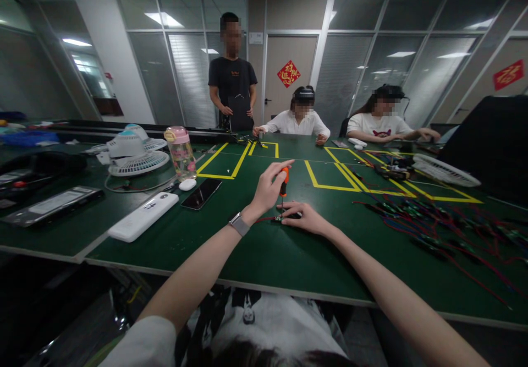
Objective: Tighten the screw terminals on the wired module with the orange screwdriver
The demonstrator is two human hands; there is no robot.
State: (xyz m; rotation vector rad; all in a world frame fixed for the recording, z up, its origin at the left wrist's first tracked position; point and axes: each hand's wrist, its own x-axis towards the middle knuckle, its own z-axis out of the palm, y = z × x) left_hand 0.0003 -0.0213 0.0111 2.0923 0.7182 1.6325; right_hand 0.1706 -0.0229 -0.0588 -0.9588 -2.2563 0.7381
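My left hand (268, 186), with a watch (238, 223) on its wrist, grips an orange and black screwdriver (285, 176) by the handle. The screwdriver stands upright, its thin shaft pointing down at a small green circuit board (278, 218) on the table. A red wire leads from that board to the left, under my left wrist. My right hand (307, 218) lies low on the table with its fingertips closed on the board's right side. Whether the screwdriver's tip sits in a screw is too small to tell.
Left on the green table (231, 251) are a phone (202, 193), a white power bank (144, 217), a bottle (181, 152) and a white fan (138, 160). Wired boards (429, 224) lie heaped at right. Two people sit opposite; another person stands behind.
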